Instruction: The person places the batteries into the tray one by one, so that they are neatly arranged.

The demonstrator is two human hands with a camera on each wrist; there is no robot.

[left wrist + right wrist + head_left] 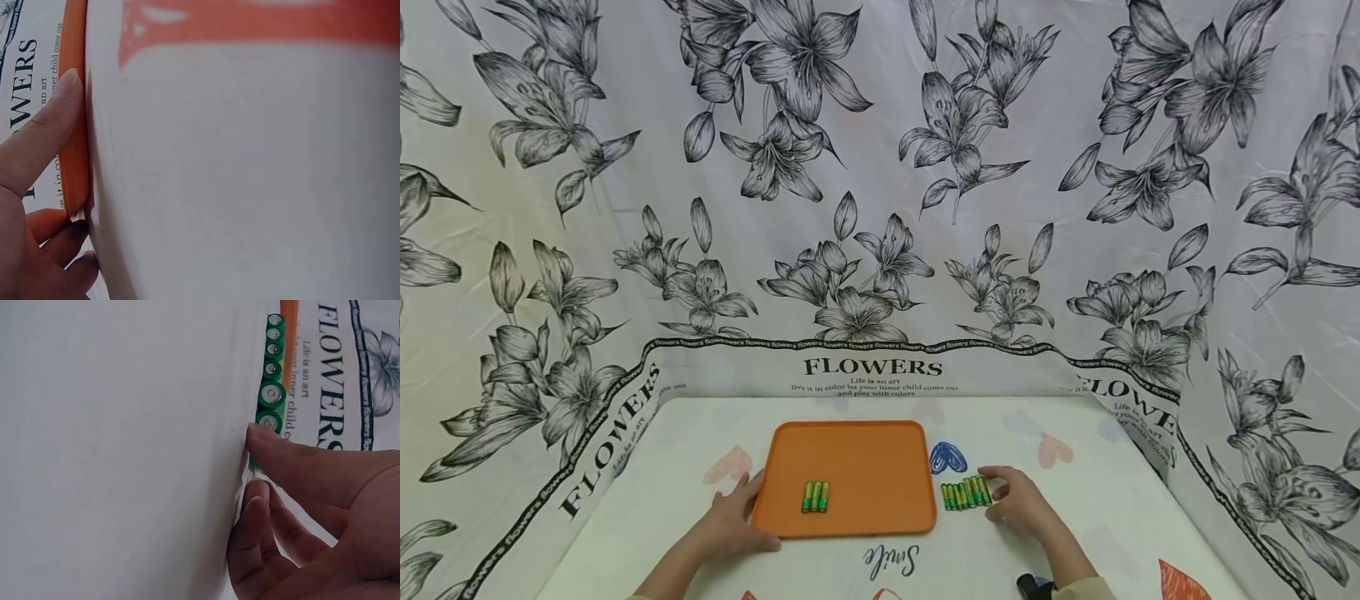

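My left hand (733,521) holds the near left corner of an orange tray (865,450), the thumb along the front rim and the fingers by the left side. In the left wrist view the thumb (53,119) lies against the tray's edge (74,156). Three green-and-yellow batteries (816,497) lie side by side in the tray, left of its middle. Right of the tray, several similar batteries (958,494) form a row on the table. At the row's right end my right hand (1018,504) pinches the last battery (254,462), partly hidden by the thumb (275,444).
The white tablecloth (1101,500) bears printed hearts and the word Smile. A flower-printed curtain (880,250) rises behind and on both sides. A black object (1033,586) sits by the right wrist, at the sleeve.
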